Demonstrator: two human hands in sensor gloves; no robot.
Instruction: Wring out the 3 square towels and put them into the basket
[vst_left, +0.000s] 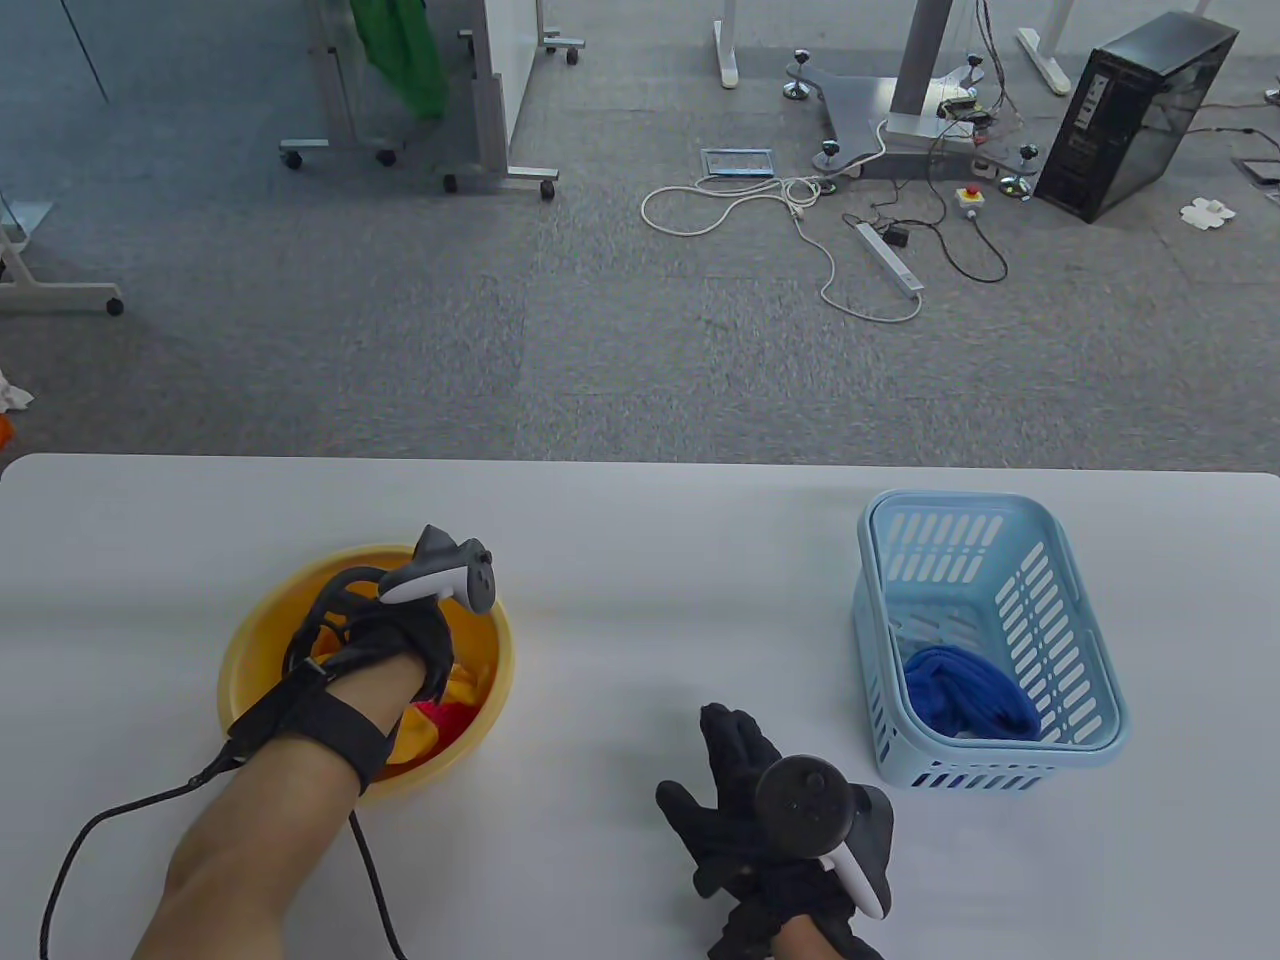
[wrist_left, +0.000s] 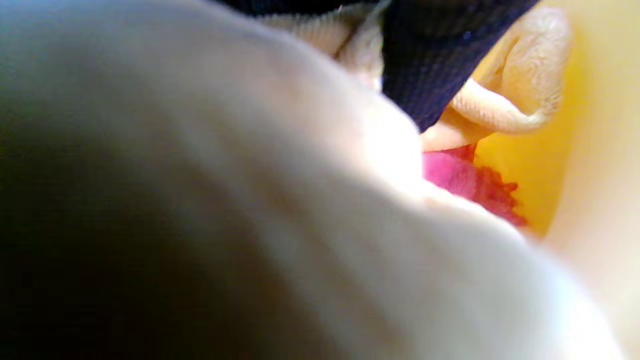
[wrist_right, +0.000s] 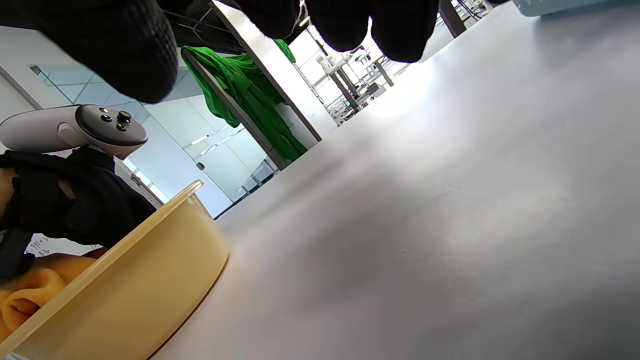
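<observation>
Left hand (vst_left: 385, 640) is reaching into the yellow basin (vst_left: 250, 650), grip unclear; right hand (vst_left: 760, 810) is resting spread on the table (vst_left: 620, 560)

left hand (vst_left: 385, 640) fingers hidden inside yellow basin (vst_left: 240, 660), grip unclear; left wrist view mostly blurred; red towel (vst_left: 440, 718) half covered

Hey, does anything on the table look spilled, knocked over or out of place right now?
Nothing stands out. The yellow basin and the blue basket both sit upright on the table, the blue towel lies inside the basket, and no water shows on the tabletop.
</observation>
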